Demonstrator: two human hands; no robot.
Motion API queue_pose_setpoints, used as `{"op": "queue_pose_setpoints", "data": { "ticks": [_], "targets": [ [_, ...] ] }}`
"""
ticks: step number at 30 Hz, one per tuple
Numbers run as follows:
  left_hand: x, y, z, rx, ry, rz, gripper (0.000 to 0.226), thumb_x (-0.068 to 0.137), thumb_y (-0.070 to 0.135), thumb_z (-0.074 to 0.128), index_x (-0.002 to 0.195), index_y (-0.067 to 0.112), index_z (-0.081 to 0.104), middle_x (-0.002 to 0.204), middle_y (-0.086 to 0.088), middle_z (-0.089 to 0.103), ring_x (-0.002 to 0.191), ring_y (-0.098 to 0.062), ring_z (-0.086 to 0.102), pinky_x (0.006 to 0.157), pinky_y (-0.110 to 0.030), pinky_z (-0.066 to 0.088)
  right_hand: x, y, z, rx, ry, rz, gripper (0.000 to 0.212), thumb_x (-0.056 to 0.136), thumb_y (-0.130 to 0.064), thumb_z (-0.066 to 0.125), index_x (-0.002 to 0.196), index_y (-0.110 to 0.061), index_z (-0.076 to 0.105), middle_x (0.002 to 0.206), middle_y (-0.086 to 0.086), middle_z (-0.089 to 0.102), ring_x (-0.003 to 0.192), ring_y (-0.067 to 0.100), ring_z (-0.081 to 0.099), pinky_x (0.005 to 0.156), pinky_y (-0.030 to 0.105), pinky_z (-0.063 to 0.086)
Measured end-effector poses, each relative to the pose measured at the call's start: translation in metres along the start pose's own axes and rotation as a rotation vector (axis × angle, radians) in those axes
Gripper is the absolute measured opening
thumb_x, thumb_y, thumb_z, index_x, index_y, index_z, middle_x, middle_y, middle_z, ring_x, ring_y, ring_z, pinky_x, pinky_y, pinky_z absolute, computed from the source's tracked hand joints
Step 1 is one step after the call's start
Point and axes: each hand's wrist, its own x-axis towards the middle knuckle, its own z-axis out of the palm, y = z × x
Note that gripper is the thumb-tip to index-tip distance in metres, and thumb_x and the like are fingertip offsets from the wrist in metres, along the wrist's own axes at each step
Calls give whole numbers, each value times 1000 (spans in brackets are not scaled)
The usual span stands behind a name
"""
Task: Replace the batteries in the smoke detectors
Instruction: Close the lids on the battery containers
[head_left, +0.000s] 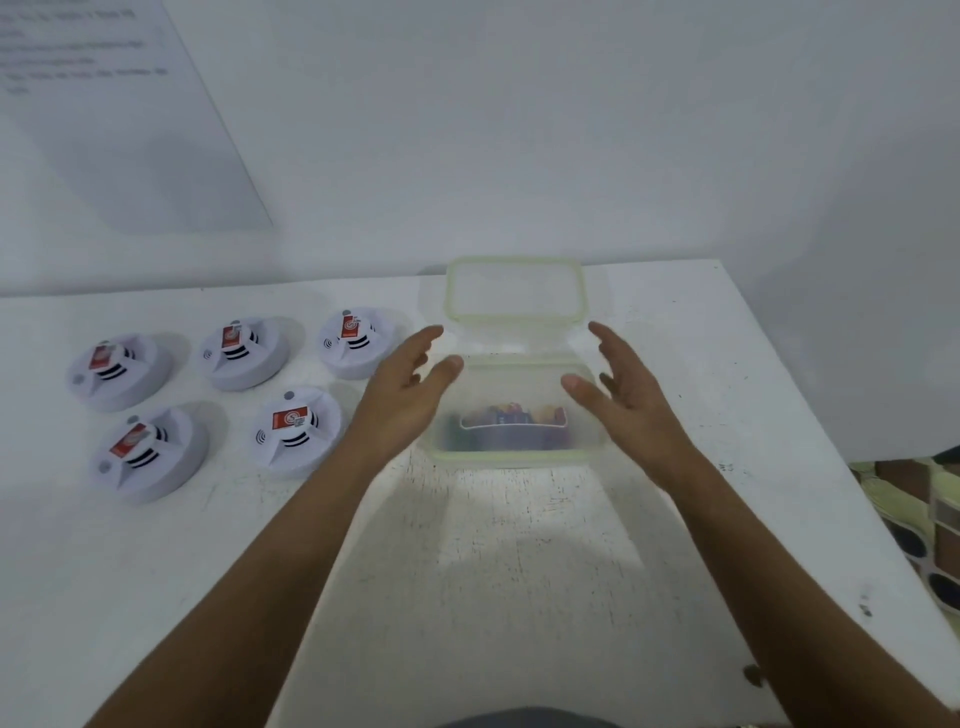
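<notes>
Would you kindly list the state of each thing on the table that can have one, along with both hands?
Plastic container: open, colourful items inside, too blurred to identify.
Lid: off the container, behind it.
Five smoke detectors: on the table, two rows, each with a red label on top.
Left hand: open, empty, beside the container.
Right hand: open, empty, beside the container.

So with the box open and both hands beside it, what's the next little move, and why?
Probably the right hand dips into the clear container for a battery. Its lid is already off behind it, colourful items lie inside, both hands are open, the left hand too, and the five smoke detectors look untouched.
</notes>
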Motion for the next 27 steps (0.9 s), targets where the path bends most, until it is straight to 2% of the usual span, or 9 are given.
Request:
{"op": "queue_pose_setpoints", "data": {
  "ticks": [3,7,9,11,14,16,20,27],
  "targets": [
    [36,11,-1,49,11,36,41,94,38,56,135,37,50,142,8,48,126,-8,46,102,-29,39,31,-11,-7,-65,34,-12,64,93,-44,61,148,-39,30,161,-13,23,139,-2,25,116,28,25],
    [73,17,7,121,-43,14,42,95,40,53,137,38,48,149,4,42,132,-15,43,110,-38,37,62,-15,-8,-122,10,56,68,92,-48,60,151,-41,27,164,-9,15,150,13,17,120,36,23],
    [81,16,12,138,-83,-7,44,96,39,52,140,36,46,152,5,38,136,-17,38,113,-37,33,68,-15,-5,-130,-20,87,69,92,-49,60,151,-40,26,164,-8,16,150,18,20,118,36,25],
    [83,13,15,120,-94,-31,45,97,38,52,141,37,44,152,6,37,136,-16,38,109,-30,32,71,-14,-2,-122,-37,120,68,93,-48,60,151,-39,27,164,-7,16,149,21,23,115,36,27],
    [79,10,16,73,-76,-54,46,95,37,55,140,39,45,143,1,48,119,-11,46,96,-23,34,69,-13,-2,-97,-24,145,67,93,-46,61,151,-36,30,163,-3,20,148,21,26,113,34,28],
    [75,8,14,69,-66,-62,47,94,36,57,140,38,46,135,-3,53,111,-10,50,93,-23,36,66,-13,-2,-94,-18,153,65,93,-44,62,151,-34,32,160,-1,28,145,19,32,108,30,30],
    [61,1,8,66,-52,-55,48,93,36,59,139,39,47,147,4,45,113,-6,46,97,-25,36,57,-14,-2,-104,-17,155,60,94,-39,62,149,-33,38,153,3,39,139,19,39,100,26,31],
    [40,-4,1,24,-32,-53,46,93,33,59,137,39,49,146,6,45,112,-1,40,95,-26,36,39,-13,6,-73,-38,141,52,99,-31,56,148,-34,38,154,-3,39,141,16,37,106,27,30]
  ]
}}
